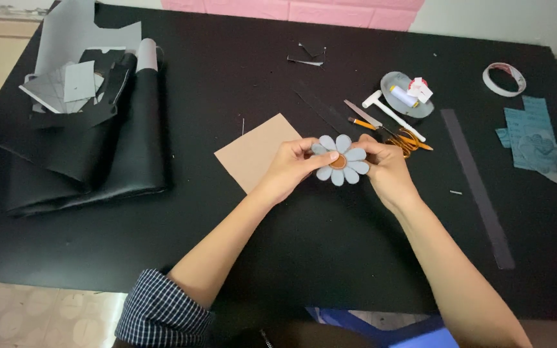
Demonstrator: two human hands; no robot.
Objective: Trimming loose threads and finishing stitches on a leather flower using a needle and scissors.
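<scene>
Two hands held a single flower-shaped piece (340,159) above the middle of the black surface (227,84). The piece had pale grey-blue petals around a round brown centre.

At the left edge of the surface lay a folded sheet of black material (91,167). Grey and black offcuts (75,84) were piled on its far end, toward the far left corner.

A tan square sheet (253,154) lay flat near the middle of the surface, just left of the hands.

The left hand (291,166) was clenched on the left side of the flower, with the thumb pressed on the petals beside the brown centre. The right hand (387,169) was clenched on the right side of the flower, with the fingers wrapped behind the petals. Both sleeves were pushed back; a checked cuff (159,312) showed at the near edge.

Directly behind the right hand lay orange-handled scissors (407,140), partly hidden by it. Beside them lay a craft knife (363,114) and a white mallet (391,115). A round dish (407,94) with small items stood farther back.

A long dark grey strip (478,187) ran from far to near on the right side of the surface. A roll of tape (504,78) lay near the far right corner. Blue-grey cut pieces (536,138) lay at the right edge.
</scene>
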